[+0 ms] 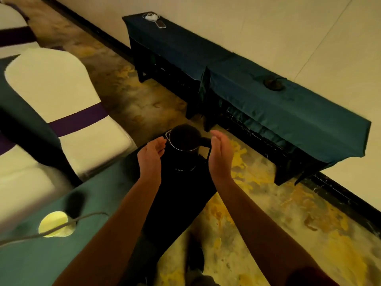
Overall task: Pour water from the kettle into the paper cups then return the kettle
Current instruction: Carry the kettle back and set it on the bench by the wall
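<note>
A black kettle [184, 142] with a steel rim stands on the corner of a table covered in green cloth [99, 205], its handle pointing right. My left hand [152, 154] is beside the kettle's left wall, fingers relaxed, fingertips at or near the rim. My right hand [219, 153] is held flat and upright just right of the handle, apart from it. One paper cup [55, 223] stands on the cloth at lower left, seen from above; its contents cannot be made out.
Chairs in white covers with purple bands [68, 104] stand left of the table. A long side table in dark green cloth [268, 93] runs along the wall, bearing a round black kettle base [274, 84] and a phone [160, 23]. A cord [51, 230] crosses the cup.
</note>
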The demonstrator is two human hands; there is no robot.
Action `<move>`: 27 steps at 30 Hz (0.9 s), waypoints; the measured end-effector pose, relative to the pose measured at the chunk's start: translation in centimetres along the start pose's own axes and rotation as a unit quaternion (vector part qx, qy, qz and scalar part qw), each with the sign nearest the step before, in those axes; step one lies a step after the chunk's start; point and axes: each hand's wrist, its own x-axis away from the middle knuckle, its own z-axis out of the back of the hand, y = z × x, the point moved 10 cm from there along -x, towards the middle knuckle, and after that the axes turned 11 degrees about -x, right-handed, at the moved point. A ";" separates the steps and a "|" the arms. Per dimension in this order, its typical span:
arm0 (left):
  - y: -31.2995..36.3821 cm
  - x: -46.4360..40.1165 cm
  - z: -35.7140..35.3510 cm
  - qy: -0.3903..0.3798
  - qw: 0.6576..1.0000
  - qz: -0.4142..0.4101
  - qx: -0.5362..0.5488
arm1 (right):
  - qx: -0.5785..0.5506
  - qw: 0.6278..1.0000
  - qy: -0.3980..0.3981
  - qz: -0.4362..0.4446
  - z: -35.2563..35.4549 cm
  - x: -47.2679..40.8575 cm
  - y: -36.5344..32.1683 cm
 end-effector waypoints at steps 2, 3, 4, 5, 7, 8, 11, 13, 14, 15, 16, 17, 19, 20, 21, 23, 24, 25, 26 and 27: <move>-0.6 -1.0 0.0 0.031 0.999 0.007 0.009 | 0.019 1.000 -0.004 0.014 -0.3 -1.5 2.1; -0.7 -1.5 0.1 0.049 0.999 0.008 0.011 | 0.021 1.000 -0.009 -0.002 -0.2 -2.4 3.6; -0.9 -1.9 0.2 0.071 0.997 0.011 0.013 | 0.027 0.999 -0.018 -0.029 -0.2 -3.4 5.3; -1.0 -2.1 0.4 0.085 0.996 0.012 0.013 | 0.036 0.998 -0.022 -0.049 0.0 -3.9 6.7; -1.2 -2.5 0.6 0.105 0.994 0.012 0.012 | 0.056 0.995 -0.038 -0.072 0.1 -4.9 8.8; -1.2 -2.7 0.6 0.112 0.994 0.014 0.009 | 0.064 0.993 -0.047 -0.082 0.1 -5.5 9.6; -1.3 -3.9 0.4 0.121 0.992 0.017 -0.008 | 0.077 0.987 -0.071 -0.124 -0.4 -6.7 12.2; -1.0 -5.5 0.3 0.124 0.992 0.013 -0.026 | 0.073 0.984 -0.086 -0.141 -0.9 -7.1 13.5; -0.9 -6.4 0.2 0.124 0.991 0.008 -0.039 | 0.079 0.983 -0.089 -0.137 -1.2 -7.2 13.7; -0.8 -7.3 0.0 0.122 0.991 0.002 -0.059 | 0.081 0.984 -0.090 -0.130 -1.4 -7.3 13.8; -0.7 -8.2 -0.3 0.118 0.990 -0.006 -0.083 | 0.078 0.984 -0.091 -0.129 -1.6 -7.4 13.8; -0.7 -9.3 -1.0 0.109 0.988 -0.009 -0.106 | 0.067 0.985 -0.088 -0.131 -1.8 -7.7 14.1; -1.0 -11.1 -2.4 0.084 0.988 -0.002 -0.132 | 0.047 0.985 -0.082 -0.142 -2.1 -8.2 14.5; -1.2 -11.9 -3.2 0.066 0.989 0.007 -0.136 | 0.033 0.985 -0.080 -0.152 -2.2 -8.3 14.9; -1.3 -12.7 -4.0 0.046 0.990 0.013 -0.132 | 0.011 0.984 -0.077 -0.160 -2.3 -8.3 15.3; -1.7 -14.0 -5.3 0.010 0.991 0.021 -0.130 | -0.043 0.981 -0.072 -0.175 -2.2 -8.4 16.8; -1.9 -14.5 -6.0 -0.006 0.990 0.021 -0.138 | -0.063 0.979 -0.071 -0.179 -2.2 -8.5 17.5; -2.1 -14.6 -6.5 -0.019 0.988 0.023 -0.149 | -0.082 0.977 -0.071 -0.185 -2.2 -8.4 18.0; -2.4 -14.6 -7.0 -0.031 0.986 0.028 -0.161 | -0.100 0.974 -0.069 -0.192 -2.3 -8.3 18.4; -2.6 -14.7 -7.4 -0.039 0.983 0.033 -0.177 | -0.114 0.972 -0.063 -0.197 -2.2 -8.2 18.8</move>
